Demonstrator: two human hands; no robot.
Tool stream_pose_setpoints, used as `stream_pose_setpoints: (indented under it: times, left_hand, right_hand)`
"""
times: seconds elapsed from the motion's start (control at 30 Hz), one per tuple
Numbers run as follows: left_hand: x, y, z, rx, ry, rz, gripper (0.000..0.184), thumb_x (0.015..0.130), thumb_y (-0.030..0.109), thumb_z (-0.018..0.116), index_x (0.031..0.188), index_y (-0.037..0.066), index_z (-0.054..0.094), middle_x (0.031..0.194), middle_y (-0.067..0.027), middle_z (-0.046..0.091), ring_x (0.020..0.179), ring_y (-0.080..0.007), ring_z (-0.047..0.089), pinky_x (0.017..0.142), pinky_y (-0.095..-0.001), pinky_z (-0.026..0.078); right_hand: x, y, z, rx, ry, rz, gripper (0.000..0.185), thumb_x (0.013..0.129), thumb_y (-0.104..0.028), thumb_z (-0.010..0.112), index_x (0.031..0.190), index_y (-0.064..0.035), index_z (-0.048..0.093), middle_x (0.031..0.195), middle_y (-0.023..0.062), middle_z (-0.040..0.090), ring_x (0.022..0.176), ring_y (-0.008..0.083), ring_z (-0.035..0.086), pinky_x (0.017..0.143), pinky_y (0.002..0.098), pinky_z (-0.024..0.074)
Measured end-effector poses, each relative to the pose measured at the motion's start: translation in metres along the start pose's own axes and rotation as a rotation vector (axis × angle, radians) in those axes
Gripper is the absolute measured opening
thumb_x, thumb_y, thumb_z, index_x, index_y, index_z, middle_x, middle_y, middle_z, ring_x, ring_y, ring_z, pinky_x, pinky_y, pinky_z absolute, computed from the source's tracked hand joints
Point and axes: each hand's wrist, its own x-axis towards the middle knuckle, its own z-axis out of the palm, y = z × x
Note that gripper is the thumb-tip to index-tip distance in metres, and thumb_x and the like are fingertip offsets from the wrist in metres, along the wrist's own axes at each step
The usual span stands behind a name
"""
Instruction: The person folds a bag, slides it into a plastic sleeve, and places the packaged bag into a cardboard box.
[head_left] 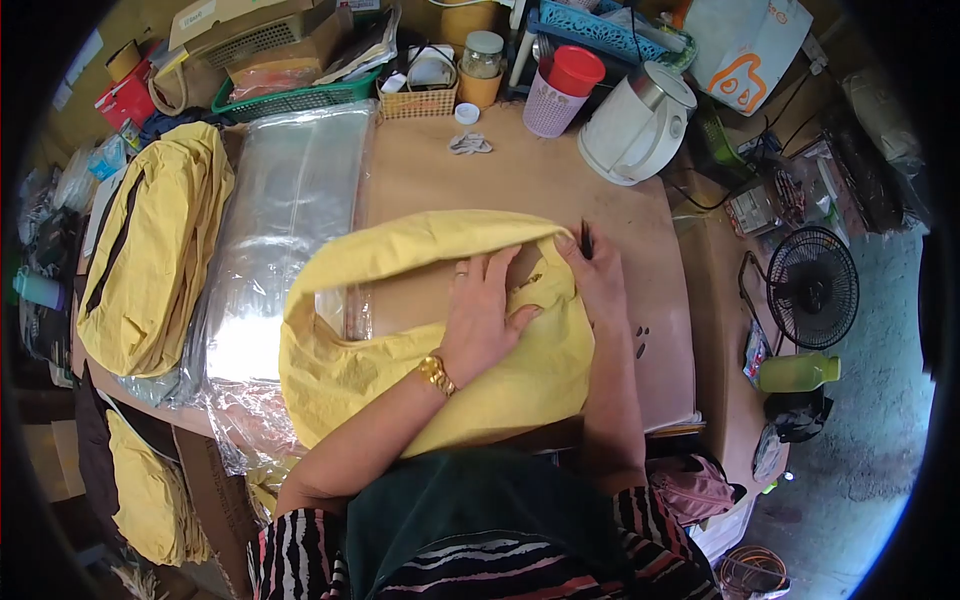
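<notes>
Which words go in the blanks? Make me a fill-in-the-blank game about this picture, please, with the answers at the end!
1. The cloth bag under the left hand is coloured ____.
2. A gold ____ for telling the time circles that hand's wrist.
3. In the picture, the electric kettle stands to the ____ of the red plastic cup.
4. Just above the green bottle in the picture is a black ____ with a round cage.

Missing words: yellow; watch; right; fan.
</notes>
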Motion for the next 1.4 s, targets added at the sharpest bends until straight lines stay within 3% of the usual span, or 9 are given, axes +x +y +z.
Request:
stream_pose_setpoints:
  times: [0.07, 0.2, 0.53, 0.73, 0.8, 0.97, 1.13, 1.23, 1.4]
  left_hand:
    - [-0.008, 0.013, -0.014, 0.362, -0.106, 0.101, 0.052, 0.076, 0.017, 0.076, 0.122, 0.005, 0.055, 0.120, -0.0175, 0.054, 0.111, -0.0335, 0.052, 0.090, -0.0426, 0.043]
    - [-0.041, -0.002, -0.002, 0.542, -0.345, 0.196, 0.060, 0.085, 0.028, 0.066, 0.135, 0.003, 0.045, 0.136, -0.0183, 0.044, 0.125, -0.0358, 0.043, 0.100, -0.0454, 0.037]
    - [-0.051, -0.026, 0.012, 0.628, -0.408, 0.237, 0.062, 0.097, 0.034, 0.045, 0.147, 0.001, 0.031, 0.155, -0.0206, 0.024, 0.144, -0.0368, 0.021, 0.116, -0.0469, 0.020]
    - [-0.017, -0.037, 0.011, 0.514, -0.294, 0.255, 0.048, 0.096, 0.027, 0.049, 0.136, 0.001, 0.044, 0.135, -0.0211, 0.048, 0.126, -0.0377, 0.046, 0.103, -0.0487, 0.037]
    - [0.014, -0.036, 0.006, 0.239, -0.310, -0.041, 0.042, 0.093, 0.027, 0.054, 0.128, 0.004, 0.052, 0.113, -0.0198, 0.060, 0.103, -0.0371, 0.059, 0.089, -0.0478, 0.046]
    - [0.038, -0.027, 0.013, 0.353, -0.256, -0.062, 0.043, 0.089, 0.031, 0.061, 0.124, 0.006, 0.057, 0.104, -0.0193, 0.063, 0.092, -0.0363, 0.063, 0.081, -0.0438, 0.050]
    - [0.030, -0.035, 0.018, 0.315, -0.321, 0.024, 0.038, 0.083, 0.031, 0.071, 0.112, 0.008, 0.063, 0.094, -0.0139, 0.066, 0.085, -0.0308, 0.064, 0.074, -0.0406, 0.051]
    - [0.022, -0.041, 0.026, 0.278, -0.191, 0.012, 0.030, 0.080, 0.031, 0.075, 0.096, 0.008, 0.063, 0.079, -0.0095, 0.066, 0.076, -0.0284, 0.065, 0.068, -0.0402, 0.051]
    - [0.020, -0.048, 0.031, 0.301, -0.120, 0.123, 0.027, 0.083, 0.030, 0.072, 0.087, 0.008, 0.057, 0.074, -0.0092, 0.065, 0.072, -0.0298, 0.064, 0.064, -0.0409, 0.051]
  right_hand:
    - [0.018, 0.021, 0.000, 0.072, -0.039, 0.047, 0.033, 0.087, -0.028, 0.070, 0.095, 0.0023, 0.060, 0.077, 0.0007, 0.056, 0.071, 0.0082, 0.046, 0.064, 0.0276, 0.0396]
    - [0.071, 0.049, -0.003, -0.164, -0.271, 0.174, 0.052, 0.091, -0.027, 0.067, 0.131, 0.0016, 0.051, 0.114, 0.0078, 0.060, 0.099, 0.0126, 0.054, 0.088, 0.0248, 0.0447]
    - [0.011, -0.014, 0.019, -0.346, 0.023, -0.442, 0.035, 0.088, -0.024, 0.065, 0.112, -0.0024, 0.053, 0.108, 0.0201, 0.055, 0.102, 0.0382, 0.055, 0.087, 0.0455, 0.0447]
    - [-0.114, -0.009, 0.030, -0.695, -0.090, -0.499, 0.036, 0.082, -0.015, 0.067, 0.112, -0.0033, 0.052, 0.111, 0.0189, 0.052, 0.102, 0.0371, 0.051, 0.089, 0.0482, 0.0409]
    - [-0.124, -0.003, 0.026, -0.802, -0.129, -0.501, 0.042, 0.081, -0.020, 0.070, 0.114, -0.0029, 0.049, 0.116, 0.0203, 0.049, 0.105, 0.0387, 0.049, 0.090, 0.0494, 0.0391]
    - [-0.056, -0.004, 0.002, -0.690, 0.066, -0.288, 0.056, 0.080, -0.034, 0.073, 0.120, -0.0033, 0.047, 0.117, 0.0184, 0.051, 0.113, 0.0391, 0.050, 0.093, 0.0469, 0.0416]
    - [0.019, 0.026, 0.009, -0.552, -0.187, 0.025, 0.029, 0.084, -0.027, 0.068, 0.092, 0.0004, 0.063, 0.087, 0.0204, 0.066, 0.084, 0.0377, 0.063, 0.074, 0.0455, 0.0488]
    - [0.017, 0.035, 0.016, -0.516, -0.032, -0.107, 0.025, 0.085, -0.023, 0.064, 0.080, 0.0019, 0.064, 0.073, 0.0220, 0.064, 0.071, 0.0403, 0.062, 0.070, 0.0457, 0.0494]
    - [0.008, 0.030, 0.009, -0.518, -0.093, -0.061, 0.031, 0.084, -0.027, 0.067, 0.098, -0.0008, 0.061, 0.101, 0.0199, 0.064, 0.090, 0.0356, 0.062, 0.076, 0.0428, 0.0483]
